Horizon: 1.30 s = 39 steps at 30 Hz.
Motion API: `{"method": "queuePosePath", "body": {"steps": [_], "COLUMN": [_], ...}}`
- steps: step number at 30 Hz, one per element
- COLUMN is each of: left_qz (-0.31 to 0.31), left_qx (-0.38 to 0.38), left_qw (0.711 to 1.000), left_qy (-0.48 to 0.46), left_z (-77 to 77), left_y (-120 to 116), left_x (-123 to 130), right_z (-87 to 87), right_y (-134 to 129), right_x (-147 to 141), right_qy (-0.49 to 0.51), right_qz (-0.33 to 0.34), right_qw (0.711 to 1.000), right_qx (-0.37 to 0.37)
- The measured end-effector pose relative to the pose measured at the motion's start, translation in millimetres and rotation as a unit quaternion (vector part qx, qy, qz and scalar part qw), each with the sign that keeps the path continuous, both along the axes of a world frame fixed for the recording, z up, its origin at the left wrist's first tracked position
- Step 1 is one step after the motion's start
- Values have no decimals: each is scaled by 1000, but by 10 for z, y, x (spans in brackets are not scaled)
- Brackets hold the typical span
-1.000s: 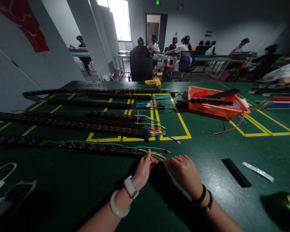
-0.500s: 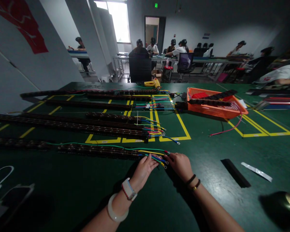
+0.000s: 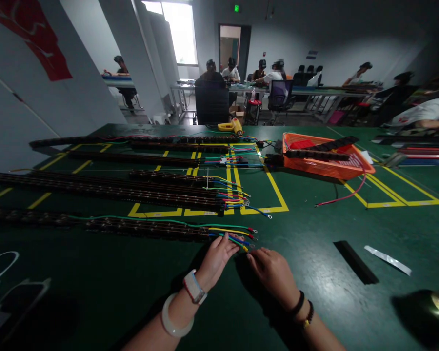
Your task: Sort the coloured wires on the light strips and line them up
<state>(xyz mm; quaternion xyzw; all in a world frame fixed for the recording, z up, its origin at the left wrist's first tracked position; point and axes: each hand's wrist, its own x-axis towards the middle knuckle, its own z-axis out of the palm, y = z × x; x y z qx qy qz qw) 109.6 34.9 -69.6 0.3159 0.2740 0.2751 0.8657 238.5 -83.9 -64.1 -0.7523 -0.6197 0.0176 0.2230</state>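
Note:
My left hand (image 3: 216,259) pinches a bunch of coloured wires (image 3: 237,238) where they leave the end of the nearest black cable chain (image 3: 146,228). My right hand (image 3: 272,273) lies just right of the wire tips, fingers curled toward them and touching the table; whether it grips a wire I cannot tell. The wires are green, yellow, blue and red, with small terminals at their ends.
Several more long black cable chains (image 3: 131,187) with wire ends lie across the green table (image 3: 314,229) with yellow tape lines. An orange basket (image 3: 325,168) stands at the far right, a yellow tool (image 3: 232,126) at the back. A black strip (image 3: 355,262) and a white strip (image 3: 388,260) lie right. People sit at tables behind.
My right hand has drawn back toward me from the wire tips, after reaching up to them half a second ago. My left hand stays on the wires.

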Motion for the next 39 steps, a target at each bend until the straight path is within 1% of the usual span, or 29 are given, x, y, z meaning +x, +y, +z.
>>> {"method": "queuePosePath", "body": {"steps": [3,5,8,11,14,16,20,26,30,34,36,39], "left_qz": [3,4,-1,-11,-12,-8,-7,-11,-10,-15,-13,-9], "left_qx": [-2,3,20,30,36,42,38,35,33,29,31,36], "left_qw": [1000,1000,1000,999,998,998,997,997,998,998,997,996], "left_qy": [1,-3,-5,17,42,55,68,62,60,59,66,81], "left_z": [-19,-17,21,71,84,69,34,15,15,21,18,19], "left_y": [-2,-4,-11,-26,-36,-38,-35,-34,-35,-31,-30,-35], "left_x": [2,6,5,-19,-63,-90,-113,-110,-114,-111,-105,-100], "right_z": [-31,-10,97,233,281,244,110,18,9,84,137,168], "right_y": [32,58,100,157,229,272,317,331,301,198,130,49], "right_x": [-102,-136,-155,-116,-21,41,84,71,112,126,81,-51], "right_qy": [0,-18,-42,-43,-26,-12,-7,-27,-22,3,29,45], "right_qz": [-17,-32,-34,-40,-59,-65,-65,-73,-72,-79,-54,5], "right_qw": [1000,999,998,998,998,997,993,990,992,996,998,999], "right_qx": [-4,0,11,19,-3,-38,-102,-120,-106,-36,-6,-7]}}
